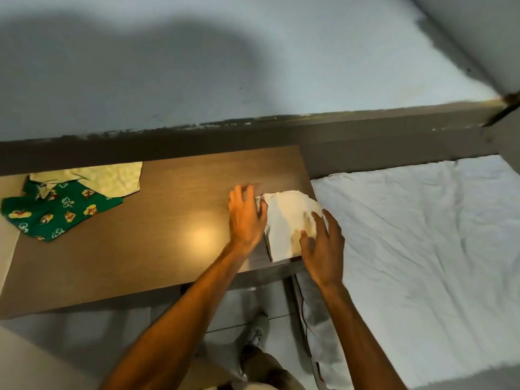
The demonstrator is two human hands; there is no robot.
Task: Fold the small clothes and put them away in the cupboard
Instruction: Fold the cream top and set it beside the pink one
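A folded white cloth [284, 220] lies at the right end of the brown wooden table [168, 249], near its front corner. My left hand [246, 218] rests flat with fingers spread on the cloth's left edge. My right hand [322, 249] hovers open over the cloth's right front part, fingers apart; whether it touches the cloth is unclear. At the table's far left lie a green patterned garment [56, 215] and a pale green cloth [112, 178], overlapping and unfolded.
A bed with a wrinkled white sheet [422, 249] stands right of the table, close to its edge. A grey wall runs behind the table. Below the table front are a tiled floor and my shoe [256, 333].
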